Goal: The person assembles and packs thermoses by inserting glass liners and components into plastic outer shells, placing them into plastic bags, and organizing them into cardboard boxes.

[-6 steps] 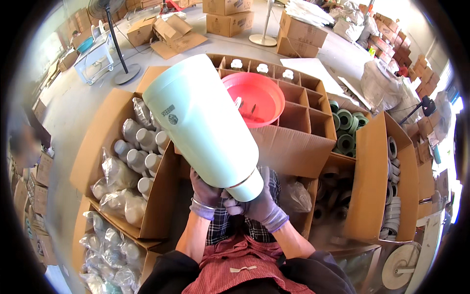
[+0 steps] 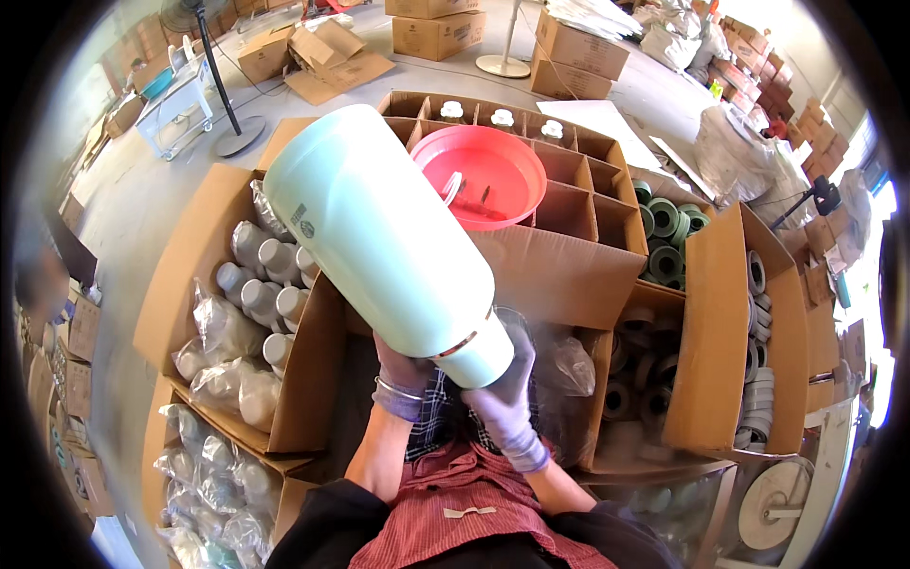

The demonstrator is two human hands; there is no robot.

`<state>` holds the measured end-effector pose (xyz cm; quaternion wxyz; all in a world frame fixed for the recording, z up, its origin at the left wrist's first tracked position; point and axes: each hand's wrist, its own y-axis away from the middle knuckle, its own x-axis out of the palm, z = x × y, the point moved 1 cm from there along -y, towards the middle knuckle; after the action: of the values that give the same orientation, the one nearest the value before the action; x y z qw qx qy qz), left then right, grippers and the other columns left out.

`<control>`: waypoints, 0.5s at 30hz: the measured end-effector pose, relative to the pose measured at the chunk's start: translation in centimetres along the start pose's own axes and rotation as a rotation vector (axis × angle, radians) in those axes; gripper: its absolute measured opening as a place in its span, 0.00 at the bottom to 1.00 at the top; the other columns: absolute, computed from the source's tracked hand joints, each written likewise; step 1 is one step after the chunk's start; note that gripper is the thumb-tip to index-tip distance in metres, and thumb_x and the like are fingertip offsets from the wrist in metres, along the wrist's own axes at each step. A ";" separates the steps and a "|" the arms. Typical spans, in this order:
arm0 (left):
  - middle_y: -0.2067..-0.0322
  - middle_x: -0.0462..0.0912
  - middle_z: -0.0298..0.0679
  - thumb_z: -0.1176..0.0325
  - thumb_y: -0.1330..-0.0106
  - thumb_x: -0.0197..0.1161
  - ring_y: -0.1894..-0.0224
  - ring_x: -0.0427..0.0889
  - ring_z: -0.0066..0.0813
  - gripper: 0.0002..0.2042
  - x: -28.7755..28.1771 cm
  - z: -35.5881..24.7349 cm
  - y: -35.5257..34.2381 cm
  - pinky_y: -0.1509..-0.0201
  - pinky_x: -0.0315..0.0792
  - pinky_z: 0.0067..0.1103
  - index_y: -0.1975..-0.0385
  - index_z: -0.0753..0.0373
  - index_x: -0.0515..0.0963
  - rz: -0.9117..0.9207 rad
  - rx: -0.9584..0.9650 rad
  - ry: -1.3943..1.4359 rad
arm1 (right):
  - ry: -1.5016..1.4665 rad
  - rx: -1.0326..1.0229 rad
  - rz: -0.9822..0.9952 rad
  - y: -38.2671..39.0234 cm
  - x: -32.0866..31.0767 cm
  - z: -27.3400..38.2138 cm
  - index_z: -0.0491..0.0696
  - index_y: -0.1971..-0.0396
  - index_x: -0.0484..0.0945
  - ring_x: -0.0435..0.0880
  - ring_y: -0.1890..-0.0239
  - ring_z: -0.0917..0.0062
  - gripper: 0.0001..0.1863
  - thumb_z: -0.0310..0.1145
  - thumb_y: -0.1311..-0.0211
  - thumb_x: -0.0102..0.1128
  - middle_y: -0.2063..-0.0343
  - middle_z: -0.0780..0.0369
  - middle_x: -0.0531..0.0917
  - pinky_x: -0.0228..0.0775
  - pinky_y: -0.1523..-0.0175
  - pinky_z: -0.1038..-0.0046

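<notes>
A large mint-green thermos flask [image 2: 379,228] is held at a slant in front of me, its wide end up and to the left. The narrower cap-like end [image 2: 479,353] points down toward my lap, with a thin copper-coloured line where it meets the body. My gloved left hand [image 2: 403,370] grips the lower body from beneath; its fingers are partly hidden behind the flask. Curled round the right side of the narrow end is my gloved right hand [image 2: 507,403], thumb side upward. Beyond the flask, a red basin [image 2: 517,175] with a few small items in it rests on a divided carton [image 2: 569,284].
On the left, open cartons hold grey-white bottle-like parts [image 2: 261,299] and plastic-wrapped pieces [image 2: 213,474]. To the right, cartons contain green rings [image 2: 665,223] and grey rings [image 2: 756,398]. Clear-topped bottles [image 2: 502,119] stand in far compartments. A fan [image 2: 237,136] stands behind.
My right hand has shifted from under the narrow end to its right side, its fingers less bunched beneath. The flask has moved slightly left; the whole view has shifted a little.
</notes>
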<state>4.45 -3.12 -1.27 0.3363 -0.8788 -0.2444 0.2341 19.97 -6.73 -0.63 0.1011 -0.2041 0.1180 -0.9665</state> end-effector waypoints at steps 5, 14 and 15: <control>0.58 0.83 0.44 0.64 0.38 0.65 0.56 0.82 0.44 0.15 -0.4 1.7 1.9 0.53 0.76 0.34 0.54 0.63 0.78 0.015 0.078 -0.234 | -1.008 0.873 0.438 -0.1 -2.0 -2.7 0.44 0.36 0.61 0.86 0.61 0.65 0.45 0.69 0.34 0.29 0.55 0.52 0.82 0.84 0.59 0.67; 0.57 0.84 0.42 0.66 0.34 0.58 0.54 0.83 0.33 0.13 -5.3 3.4 2.5 0.52 0.79 0.30 0.54 0.67 0.77 0.014 -0.364 0.186 | -0.157 0.700 0.456 -1.2 -0.7 -0.3 0.41 0.38 0.64 0.85 0.64 0.68 0.40 0.64 0.30 0.39 0.59 0.52 0.82 0.80 0.56 0.68; 0.56 0.83 0.42 0.65 0.32 0.57 0.55 0.84 0.32 0.15 -6.7 4.7 3.7 0.52 0.79 0.29 0.52 0.68 0.76 0.079 -0.342 0.072 | 0.587 0.433 0.465 -4.7 -1.0 0.2 0.39 0.50 0.76 0.84 0.68 0.72 0.30 0.54 0.28 0.45 0.66 0.52 0.83 0.77 0.62 0.73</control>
<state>-2.42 -7.19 -5.37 0.1808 -0.9400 -0.2338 0.1704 20.21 -2.08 0.41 0.3187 0.1375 -0.0212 -0.9376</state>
